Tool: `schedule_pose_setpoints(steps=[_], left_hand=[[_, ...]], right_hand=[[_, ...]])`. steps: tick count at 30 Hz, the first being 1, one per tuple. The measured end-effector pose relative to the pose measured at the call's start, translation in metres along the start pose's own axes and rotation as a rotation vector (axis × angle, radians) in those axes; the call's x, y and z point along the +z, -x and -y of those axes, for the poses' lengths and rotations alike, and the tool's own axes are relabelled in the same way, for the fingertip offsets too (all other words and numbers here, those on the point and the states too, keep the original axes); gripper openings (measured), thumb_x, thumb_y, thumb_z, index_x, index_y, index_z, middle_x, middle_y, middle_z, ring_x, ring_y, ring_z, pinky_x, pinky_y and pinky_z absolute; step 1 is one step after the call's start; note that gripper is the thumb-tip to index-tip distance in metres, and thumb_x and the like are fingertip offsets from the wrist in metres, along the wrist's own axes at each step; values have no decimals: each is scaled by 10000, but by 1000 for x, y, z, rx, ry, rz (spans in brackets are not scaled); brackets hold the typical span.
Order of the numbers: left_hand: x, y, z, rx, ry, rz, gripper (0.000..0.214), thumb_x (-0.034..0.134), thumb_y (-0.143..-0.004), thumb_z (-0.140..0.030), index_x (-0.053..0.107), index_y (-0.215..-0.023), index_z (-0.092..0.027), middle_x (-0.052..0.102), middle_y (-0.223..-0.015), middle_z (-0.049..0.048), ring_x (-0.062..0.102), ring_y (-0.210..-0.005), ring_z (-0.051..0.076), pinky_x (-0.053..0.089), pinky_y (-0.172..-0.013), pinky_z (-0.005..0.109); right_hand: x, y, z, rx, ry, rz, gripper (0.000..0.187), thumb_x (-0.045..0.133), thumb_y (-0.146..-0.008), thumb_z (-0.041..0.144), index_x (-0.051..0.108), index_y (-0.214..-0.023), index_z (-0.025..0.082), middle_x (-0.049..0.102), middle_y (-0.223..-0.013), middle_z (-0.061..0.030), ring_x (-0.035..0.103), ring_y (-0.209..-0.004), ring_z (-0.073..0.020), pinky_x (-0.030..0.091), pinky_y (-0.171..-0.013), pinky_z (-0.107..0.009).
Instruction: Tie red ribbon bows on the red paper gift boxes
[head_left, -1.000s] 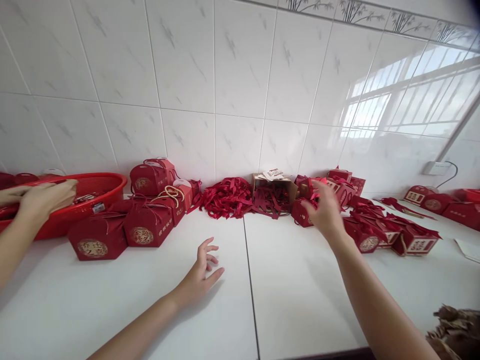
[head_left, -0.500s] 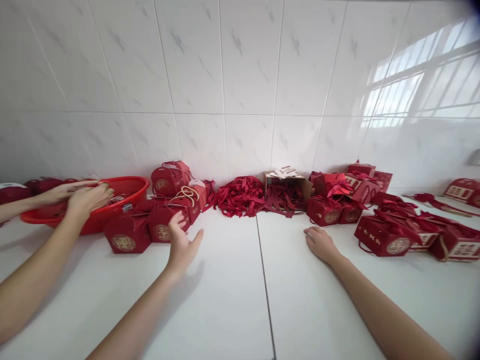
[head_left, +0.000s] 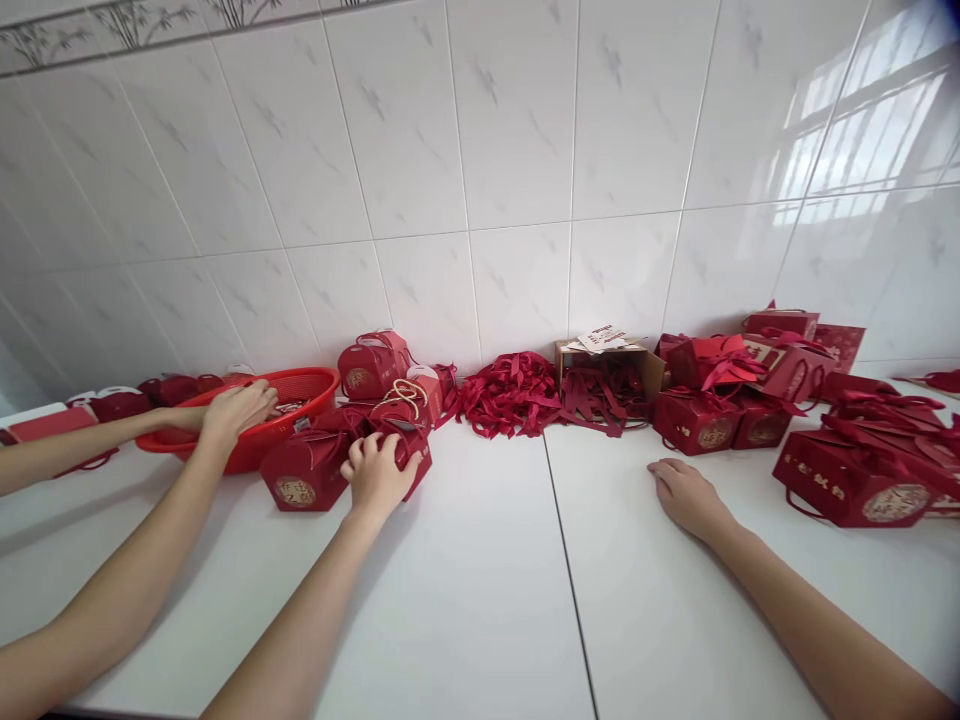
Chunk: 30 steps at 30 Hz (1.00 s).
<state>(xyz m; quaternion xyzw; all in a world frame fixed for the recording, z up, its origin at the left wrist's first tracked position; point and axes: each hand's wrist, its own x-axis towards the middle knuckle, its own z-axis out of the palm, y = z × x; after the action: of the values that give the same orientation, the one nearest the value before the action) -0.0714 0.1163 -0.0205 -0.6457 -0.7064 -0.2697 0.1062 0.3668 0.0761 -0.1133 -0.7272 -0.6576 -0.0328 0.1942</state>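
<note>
My left hand (head_left: 377, 478) is on a dark red gift box (head_left: 418, 465), its fingers wrapped over the top and near side. Much of that box lies hidden behind the hand. Just left of it stands a similar red box (head_left: 304, 475) with a round gold emblem. My right hand (head_left: 686, 497) rests on the white table with nothing visible in it, its fingers lying low and loosely bent. Closest to it is a ribboned red box (head_left: 694, 424) in a small group.
A co-worker's hands (head_left: 240, 408) reach into a red plastic basket (head_left: 259, 455) at left. A heap of red ribbons (head_left: 511, 395) lies by the wall, beside a cardboard box (head_left: 651, 372) with more ribbons. Several tied red boxes (head_left: 851, 480) stand at right.
My left hand has closed from an open reach onto a red gift box. The view has tilted and shifted left. My right hand stays resting on the table.
</note>
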Motion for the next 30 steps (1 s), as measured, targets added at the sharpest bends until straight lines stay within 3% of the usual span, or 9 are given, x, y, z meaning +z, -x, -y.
schedule_pose_setpoints(steps=[5, 7, 9, 13, 15, 18, 20, 24, 30], left_hand=[[-9, 19, -30, 447, 161, 229, 446, 595, -790, -465, 604, -1206, -305, 474, -1362, 58, 354, -1274, 309, 338, -1050, 464], [-13, 26, -35, 652, 297, 366, 471, 623, -784, -446, 584, -1238, -326, 403, -1427, 52, 323, -1315, 319, 315, -1081, 479], [-12, 31, -35, 739, 409, 451, 468, 616, -807, -372, 558, -1270, -339, 323, -1479, 54, 241, -1365, 354, 270, -1096, 545], [-1, 40, -28, 677, 583, 513, 474, 551, -854, -257, 508, -1317, -350, 286, -1491, 62, 274, -1368, 325, 290, -1102, 527], [4, 44, -28, 661, 660, 467, 420, 536, -857, -232, 569, -1263, -335, 253, -1503, 63, 269, -1371, 318, 289, -1108, 509], [2, 48, -31, 696, 766, 402, 332, 505, -817, -144, 736, -957, -336, 222, -1524, -25, 186, -1397, 326, 226, -1121, 523], [-2, 49, -32, 686, 924, 445, 353, 481, -748, -108, 755, -816, -319, 236, -1522, -70, 212, -1387, 325, 217, -1117, 518], [-1, 42, -29, 463, 1216, 410, 388, 441, -679, -178, 687, -965, -271, 326, -1481, -1, 248, -1374, 309, 214, -1107, 501], [19, 33, -27, 83, 1043, 257, 300, 382, -829, -320, 582, -1035, -232, 440, -1363, 68, 334, -1311, 286, 290, -1048, 455]], right_hand=[[-4, 0, 58, -217, 18, -13, 369, 419, -869, 210, 591, -1196, 199, 473, -1375, -93, 401, -1274, -253, 322, -1044, -388], [-2, -10, 85, -270, -3, -22, 368, 437, -866, 218, 585, -1202, 185, 476, -1369, -104, 398, -1265, -263, 337, -1023, -395], [4, -28, 109, -259, -18, -24, 384, 420, -876, 217, 566, -1229, 174, 487, -1355, -116, 447, -1212, -264, 387, -962, -384], [24, -70, 142, -227, -37, -18, 538, 374, -869, 128, 395, -1398, 226, 523, -1324, -96, 532, -1097, -232, 422, -864, -347], [35, -86, 149, -208, -40, -11, 581, 378, -862, 118, 343, -1431, 228, 545, -1300, -102, 529, -1094, -241, 414, -856, -352], [45, -97, 151, -189, -40, 13, 485, 401, -866, 158, 488, -1340, 217, 550, -1305, -109, 486, -1142, -273, 393, -875, -376], [47, -98, 149, -201, -45, 34, 395, 391, -884, 180, 596, -1220, 219, 571, -1289, -96, 475, -1150, -270, 385, -881, -373], [41, -93, 146, -244, -63, 64, 322, 385, -909, 201, 672, -1056, 198, 655, -1144, -93, 522, -1069, -242, 383, -862, -342], [26, -82, 156, -370, -100, 108, 243, 462, -913, 259, 700, -934, 212, 674, -1086, -53, 550, -1035, -193, 387, -850, -268]])
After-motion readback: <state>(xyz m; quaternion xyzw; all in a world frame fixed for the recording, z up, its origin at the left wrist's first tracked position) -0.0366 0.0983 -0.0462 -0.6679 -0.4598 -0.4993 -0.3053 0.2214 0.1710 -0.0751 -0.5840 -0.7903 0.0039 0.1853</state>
